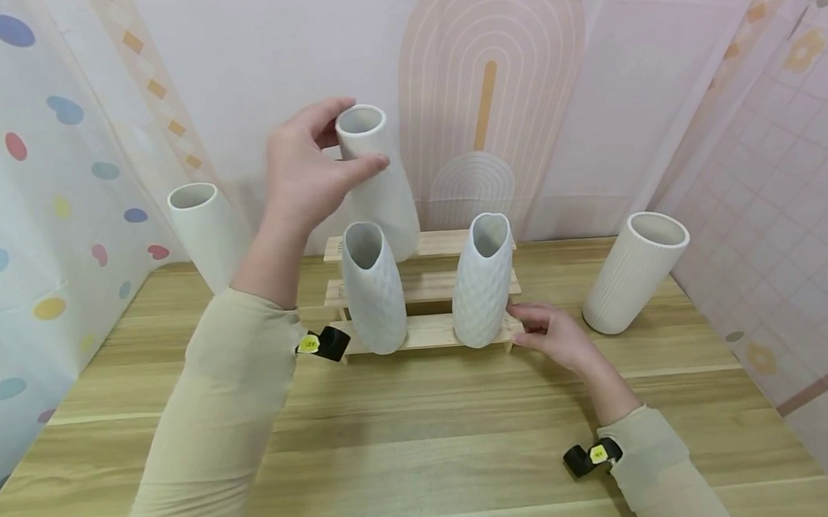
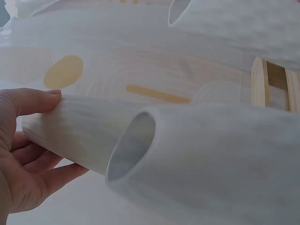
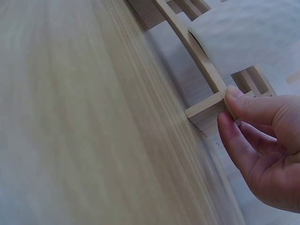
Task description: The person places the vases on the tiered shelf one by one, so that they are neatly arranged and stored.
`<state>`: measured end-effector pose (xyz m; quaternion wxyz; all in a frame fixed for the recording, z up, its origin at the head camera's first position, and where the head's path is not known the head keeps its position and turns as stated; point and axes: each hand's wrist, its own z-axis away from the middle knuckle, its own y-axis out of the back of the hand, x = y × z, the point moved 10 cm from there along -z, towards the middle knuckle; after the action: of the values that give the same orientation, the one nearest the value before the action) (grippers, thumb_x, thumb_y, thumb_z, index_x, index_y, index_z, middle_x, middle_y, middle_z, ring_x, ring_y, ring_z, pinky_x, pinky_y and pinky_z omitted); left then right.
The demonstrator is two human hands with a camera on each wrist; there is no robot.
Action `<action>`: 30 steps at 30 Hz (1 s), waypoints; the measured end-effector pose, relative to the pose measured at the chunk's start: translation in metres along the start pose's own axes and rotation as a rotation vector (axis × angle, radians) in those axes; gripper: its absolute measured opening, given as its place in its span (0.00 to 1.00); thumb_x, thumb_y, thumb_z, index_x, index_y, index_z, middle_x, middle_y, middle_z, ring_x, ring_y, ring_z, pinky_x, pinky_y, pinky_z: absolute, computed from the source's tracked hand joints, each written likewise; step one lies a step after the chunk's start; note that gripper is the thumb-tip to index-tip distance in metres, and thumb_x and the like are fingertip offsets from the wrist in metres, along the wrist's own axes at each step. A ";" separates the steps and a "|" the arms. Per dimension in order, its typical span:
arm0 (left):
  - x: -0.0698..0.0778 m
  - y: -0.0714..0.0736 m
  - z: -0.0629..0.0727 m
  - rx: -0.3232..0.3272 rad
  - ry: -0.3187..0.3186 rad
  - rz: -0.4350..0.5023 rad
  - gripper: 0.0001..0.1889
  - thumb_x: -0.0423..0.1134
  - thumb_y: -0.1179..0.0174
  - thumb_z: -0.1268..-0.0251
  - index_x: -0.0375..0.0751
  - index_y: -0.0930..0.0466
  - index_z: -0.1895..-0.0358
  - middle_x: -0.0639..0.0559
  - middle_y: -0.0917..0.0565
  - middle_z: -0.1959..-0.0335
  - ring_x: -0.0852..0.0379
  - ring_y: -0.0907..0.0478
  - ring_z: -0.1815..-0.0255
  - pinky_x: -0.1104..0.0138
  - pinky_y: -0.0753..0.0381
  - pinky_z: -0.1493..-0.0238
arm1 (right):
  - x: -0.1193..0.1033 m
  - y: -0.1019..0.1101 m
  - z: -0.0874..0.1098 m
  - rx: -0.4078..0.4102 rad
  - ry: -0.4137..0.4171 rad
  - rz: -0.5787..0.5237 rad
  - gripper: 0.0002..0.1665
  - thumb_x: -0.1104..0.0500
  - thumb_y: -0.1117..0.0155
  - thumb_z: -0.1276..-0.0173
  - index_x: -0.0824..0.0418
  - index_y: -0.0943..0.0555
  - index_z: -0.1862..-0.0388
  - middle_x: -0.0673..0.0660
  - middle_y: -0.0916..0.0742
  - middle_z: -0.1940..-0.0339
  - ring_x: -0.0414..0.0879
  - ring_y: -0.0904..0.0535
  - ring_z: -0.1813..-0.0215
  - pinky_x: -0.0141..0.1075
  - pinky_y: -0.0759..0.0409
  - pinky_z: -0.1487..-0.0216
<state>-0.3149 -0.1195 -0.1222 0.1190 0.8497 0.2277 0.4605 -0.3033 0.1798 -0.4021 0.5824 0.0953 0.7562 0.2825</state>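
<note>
Presumably to steady the wooden rack (image 1: 430, 332), the right hand (image 1: 552, 334) pinches its front right corner while the left hand (image 1: 306, 165) grips a tall vase (image 1: 387, 206) at the rear edge.

Relative to the pale wooden three-tier rack (image 1: 430, 332), the left hand (image 1: 308, 171) grips a tall smooth white vase (image 1: 388, 202) at eleven o'clock, its base perhaps on the top tier; the right hand (image 1: 557, 336) holds the rack's end at four. Two white dimpled vases (image 1: 484, 302) stand on the lowest tier; a white ribbed cylindrical vase (image 1: 630, 277) stands at three.
</note>
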 end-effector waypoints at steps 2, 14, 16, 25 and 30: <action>0.004 -0.006 0.000 -0.012 -0.015 0.015 0.31 0.35 0.24 0.51 0.38 0.21 0.39 0.47 0.17 0.48 0.53 0.19 0.50 0.71 0.25 0.46 | 0.000 0.000 0.000 -0.002 0.002 -0.002 0.28 0.66 0.30 0.36 0.72 0.23 0.38 0.69 0.21 0.39 0.55 0.23 0.48 0.43 0.22 0.47; 0.010 -0.046 0.008 -0.142 -0.082 0.016 0.30 0.33 0.24 0.51 0.34 0.21 0.42 0.45 0.17 0.50 0.52 0.21 0.51 0.65 0.24 0.45 | 0.002 0.000 0.001 0.002 -0.014 -0.003 0.28 0.69 0.30 0.37 0.72 0.23 0.38 0.70 0.21 0.40 0.55 0.21 0.50 0.35 0.22 0.51; 0.009 -0.051 0.009 -0.157 -0.084 0.004 0.29 0.34 0.24 0.52 0.35 0.21 0.42 0.46 0.17 0.51 0.52 0.22 0.52 0.65 0.24 0.46 | 0.002 0.000 0.001 0.002 -0.017 0.002 0.28 0.69 0.30 0.37 0.72 0.23 0.38 0.69 0.21 0.40 0.54 0.21 0.51 0.34 0.22 0.51; 0.004 -0.063 0.013 -0.202 -0.071 -0.083 0.28 0.38 0.23 0.54 0.37 0.20 0.46 0.47 0.16 0.55 0.52 0.20 0.56 0.64 0.23 0.52 | 0.000 -0.001 0.001 0.002 -0.011 0.002 0.27 0.69 0.30 0.37 0.72 0.23 0.38 0.70 0.21 0.40 0.54 0.22 0.51 0.35 0.22 0.51; -0.003 -0.066 0.014 -0.219 -0.040 -0.102 0.28 0.38 0.23 0.53 0.37 0.21 0.46 0.47 0.16 0.55 0.51 0.18 0.56 0.62 0.20 0.52 | 0.001 -0.001 0.000 0.003 -0.007 0.009 0.27 0.69 0.30 0.37 0.72 0.23 0.38 0.69 0.21 0.40 0.53 0.22 0.51 0.35 0.22 0.51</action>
<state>-0.3232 -0.0641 -0.1591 0.2388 0.8279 0.2165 0.4590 -0.3032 0.1795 -0.4039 0.5837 0.1007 0.7540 0.2839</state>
